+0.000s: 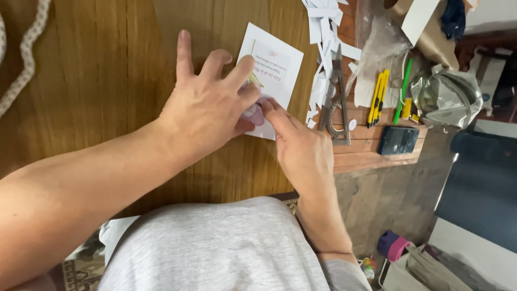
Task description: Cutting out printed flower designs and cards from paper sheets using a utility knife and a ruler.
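Note:
A white printed card lies on the wooden table. A pink and green picture on it shows between my fingers. My left hand lies flat over the card's near left part, fingers spread and pressing down. My right hand comes in from the near right, its index fingertip touching the card's near edge beside the pink picture. Neither hand grips anything.
White paper strips lie in a heap to the right of the card. Beside them are a metal protractor ruler, yellow utility knives, a green pen, a dark phone and a crumpled silver bag. A rope lies at the far left.

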